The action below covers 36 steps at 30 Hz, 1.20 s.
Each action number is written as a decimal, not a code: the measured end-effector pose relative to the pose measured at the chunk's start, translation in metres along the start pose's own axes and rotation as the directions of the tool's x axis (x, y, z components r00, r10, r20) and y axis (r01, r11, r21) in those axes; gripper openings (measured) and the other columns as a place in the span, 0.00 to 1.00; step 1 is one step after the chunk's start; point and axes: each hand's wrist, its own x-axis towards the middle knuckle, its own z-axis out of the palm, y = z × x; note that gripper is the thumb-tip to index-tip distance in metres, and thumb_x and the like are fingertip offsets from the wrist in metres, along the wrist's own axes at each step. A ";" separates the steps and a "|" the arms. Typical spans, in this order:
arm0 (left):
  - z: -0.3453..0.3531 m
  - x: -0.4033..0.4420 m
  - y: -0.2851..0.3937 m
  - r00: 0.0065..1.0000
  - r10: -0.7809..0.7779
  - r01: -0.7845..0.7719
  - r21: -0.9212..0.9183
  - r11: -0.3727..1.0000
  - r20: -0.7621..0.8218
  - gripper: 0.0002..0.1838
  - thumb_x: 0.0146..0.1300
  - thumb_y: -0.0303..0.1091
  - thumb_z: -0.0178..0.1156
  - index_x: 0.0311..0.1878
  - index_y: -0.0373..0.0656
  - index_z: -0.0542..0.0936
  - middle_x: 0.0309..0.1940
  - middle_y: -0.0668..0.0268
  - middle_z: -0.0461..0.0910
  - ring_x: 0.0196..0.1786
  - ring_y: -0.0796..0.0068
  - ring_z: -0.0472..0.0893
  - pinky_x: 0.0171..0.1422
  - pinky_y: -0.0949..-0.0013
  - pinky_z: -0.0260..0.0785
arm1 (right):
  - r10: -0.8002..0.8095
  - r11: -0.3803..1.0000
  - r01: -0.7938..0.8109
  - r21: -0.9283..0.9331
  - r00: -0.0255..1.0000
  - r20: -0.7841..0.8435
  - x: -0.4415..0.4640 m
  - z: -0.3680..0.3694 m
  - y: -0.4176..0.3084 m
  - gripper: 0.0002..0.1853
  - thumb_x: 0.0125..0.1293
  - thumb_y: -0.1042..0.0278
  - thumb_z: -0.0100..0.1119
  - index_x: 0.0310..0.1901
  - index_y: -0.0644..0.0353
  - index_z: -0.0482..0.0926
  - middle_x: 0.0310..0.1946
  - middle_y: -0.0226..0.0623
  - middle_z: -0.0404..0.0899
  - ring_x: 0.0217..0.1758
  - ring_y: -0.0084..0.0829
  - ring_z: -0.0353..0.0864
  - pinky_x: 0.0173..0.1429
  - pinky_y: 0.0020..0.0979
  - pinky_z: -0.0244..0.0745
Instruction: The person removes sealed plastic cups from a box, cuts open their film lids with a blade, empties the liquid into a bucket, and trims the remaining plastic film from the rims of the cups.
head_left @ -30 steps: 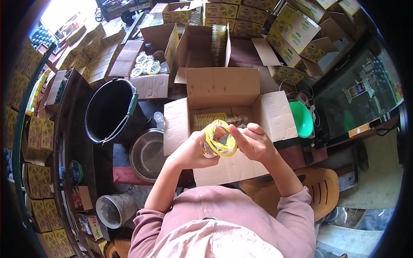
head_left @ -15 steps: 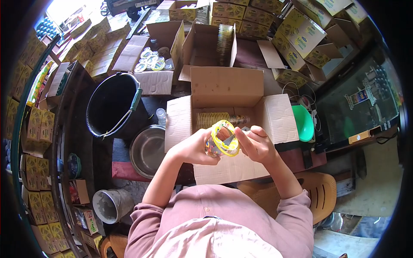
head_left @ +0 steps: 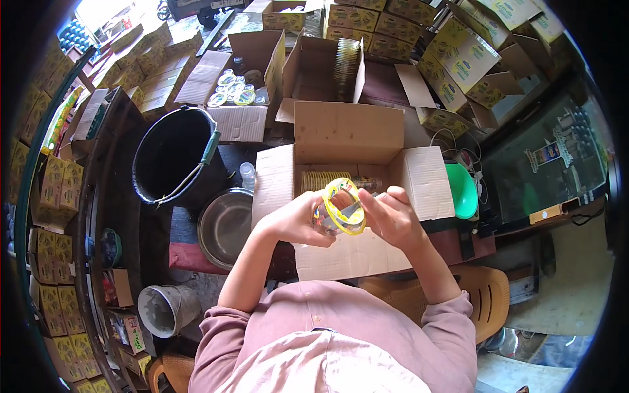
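My left hand (head_left: 298, 221) is wrapped round a clear plastic cup (head_left: 342, 205) with a yellow rim and coloured print, its mouth tilted up toward me. At the right side of the rim, my right hand (head_left: 392, 219) has its fingers bent close together around a small grey, flat piece (head_left: 352, 209) that reaches into the cup's mouth. Just beyond the hands is an open cardboard box (head_left: 348, 134), with a stack of yellow-rimmed cups (head_left: 322, 181) lying on its side inside.
A black bucket (head_left: 171, 157), a metal bowl (head_left: 225, 228) and a small clear cup (head_left: 247, 173) are on the left. A green bowl (head_left: 462, 191) lies right of the box. Behind stand open boxes, one holding lidded cups (head_left: 237, 90). A grey bucket (head_left: 168, 310) is lower left.
The view has shifted slightly, so the surroundings sit a little differently. The cup's mouth has turned slightly in my left hand, and my right fingers stay at its rim.
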 end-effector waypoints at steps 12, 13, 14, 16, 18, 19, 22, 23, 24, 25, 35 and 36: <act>0.007 -0.005 0.006 0.983 0.159 -0.160 -0.005 0.987 -0.090 0.29 0.36 0.24 0.64 0.48 0.39 0.71 0.37 0.70 0.74 0.40 0.82 0.72 0.47 0.75 0.67 | -0.011 0.996 0.003 -0.092 0.997 -0.082 0.008 -0.011 -0.002 0.24 0.57 0.71 0.58 0.57 0.58 0.70 0.20 0.20 0.74 0.23 0.14 0.70 0.42 0.24 0.58; 0.007 -0.005 0.006 0.978 0.190 -0.189 0.018 0.982 -0.090 0.29 0.36 0.24 0.64 0.48 0.39 0.71 0.37 0.70 0.74 0.40 0.82 0.73 0.47 0.76 0.67 | -0.012 0.996 0.005 -0.088 0.997 -0.078 0.008 -0.011 -0.003 0.24 0.57 0.71 0.57 0.57 0.58 0.70 0.20 0.20 0.74 0.22 0.14 0.70 0.42 0.23 0.58; 0.008 -0.005 0.006 0.977 0.190 -0.190 0.013 0.982 -0.101 0.29 0.36 0.24 0.64 0.48 0.39 0.71 0.37 0.70 0.74 0.40 0.82 0.73 0.47 0.76 0.67 | -0.013 0.995 0.006 -0.097 0.998 -0.065 0.007 -0.013 -0.003 0.24 0.57 0.71 0.57 0.57 0.59 0.70 0.19 0.20 0.74 0.22 0.14 0.69 0.42 0.23 0.58; 0.010 -0.004 0.006 0.973 0.192 -0.193 0.004 0.981 -0.124 0.28 0.36 0.24 0.64 0.48 0.39 0.71 0.36 0.70 0.75 0.39 0.82 0.73 0.47 0.76 0.67 | -0.017 0.993 0.012 -0.114 0.999 -0.039 0.008 -0.017 -0.003 0.24 0.57 0.72 0.57 0.57 0.60 0.69 0.19 0.21 0.73 0.21 0.14 0.68 0.41 0.22 0.58; 0.009 -0.006 0.007 0.969 0.205 -0.201 0.040 0.979 -0.139 0.28 0.36 0.24 0.64 0.47 0.38 0.71 0.36 0.70 0.75 0.39 0.82 0.73 0.47 0.76 0.67 | 0.005 0.993 -0.012 -0.117 0.999 -0.054 0.007 -0.019 -0.001 0.23 0.57 0.72 0.57 0.57 0.62 0.69 0.18 0.21 0.72 0.21 0.14 0.68 0.42 0.22 0.58; 0.010 -0.006 0.008 0.967 0.211 -0.205 0.058 0.977 -0.145 0.27 0.36 0.24 0.64 0.47 0.38 0.71 0.36 0.70 0.75 0.38 0.81 0.73 0.47 0.76 0.66 | 0.018 0.993 -0.025 -0.119 0.998 -0.061 0.007 -0.019 -0.001 0.23 0.57 0.73 0.57 0.57 0.62 0.69 0.18 0.21 0.72 0.21 0.14 0.67 0.42 0.22 0.59; 0.012 -0.007 0.008 0.975 0.177 -0.172 0.047 0.984 -0.136 0.27 0.36 0.24 0.64 0.46 0.38 0.72 0.36 0.70 0.74 0.39 0.81 0.72 0.48 0.76 0.66 | 0.023 0.996 -0.028 -0.087 0.998 -0.052 0.009 -0.019 -0.002 0.24 0.57 0.74 0.57 0.57 0.64 0.69 0.18 0.22 0.72 0.20 0.15 0.67 0.43 0.22 0.60; 0.012 -0.007 0.009 0.975 0.180 -0.175 0.054 0.983 -0.127 0.27 0.36 0.24 0.64 0.46 0.39 0.72 0.36 0.69 0.74 0.39 0.81 0.72 0.48 0.76 0.66 | 0.020 0.996 -0.025 -0.082 0.998 -0.066 0.009 -0.017 -0.002 0.24 0.56 0.75 0.57 0.57 0.64 0.69 0.17 0.22 0.71 0.20 0.15 0.67 0.43 0.22 0.61; 0.012 -0.007 0.010 0.976 0.183 -0.178 0.058 0.982 -0.119 0.27 0.36 0.24 0.64 0.46 0.39 0.72 0.37 0.69 0.74 0.39 0.81 0.72 0.48 0.76 0.66 | 0.017 0.997 -0.023 -0.076 0.997 -0.077 0.009 -0.016 -0.002 0.25 0.56 0.76 0.58 0.57 0.64 0.69 0.17 0.22 0.71 0.20 0.15 0.67 0.43 0.23 0.61; 0.012 -0.007 0.010 0.976 0.187 -0.181 0.061 0.982 -0.111 0.27 0.36 0.24 0.64 0.46 0.39 0.72 0.37 0.69 0.74 0.40 0.81 0.72 0.49 0.76 0.65 | 0.014 0.997 -0.020 -0.071 0.996 -0.088 0.009 -0.015 -0.001 0.25 0.55 0.76 0.58 0.57 0.64 0.68 0.16 0.22 0.70 0.20 0.15 0.67 0.43 0.23 0.62; 0.011 -0.009 0.003 0.998 0.057 -0.058 -0.054 0.997 -0.018 0.28 0.37 0.25 0.64 0.47 0.39 0.71 0.38 0.69 0.74 0.41 0.81 0.72 0.50 0.76 0.65 | 0.008 1.000 -0.010 -0.021 0.997 -0.079 0.003 -0.011 -0.001 0.28 0.50 0.82 0.57 0.57 0.68 0.68 0.13 0.23 0.63 0.18 0.17 0.66 0.41 0.22 0.64; 0.011 -0.008 0.002 0.998 0.056 -0.056 -0.062 0.996 -0.014 0.28 0.37 0.25 0.64 0.47 0.39 0.71 0.38 0.69 0.74 0.41 0.81 0.72 0.50 0.76 0.65 | 0.011 1.000 -0.012 -0.015 0.996 -0.085 0.004 -0.011 -0.002 0.28 0.50 0.82 0.57 0.57 0.68 0.68 0.13 0.23 0.62 0.18 0.17 0.65 0.41 0.22 0.64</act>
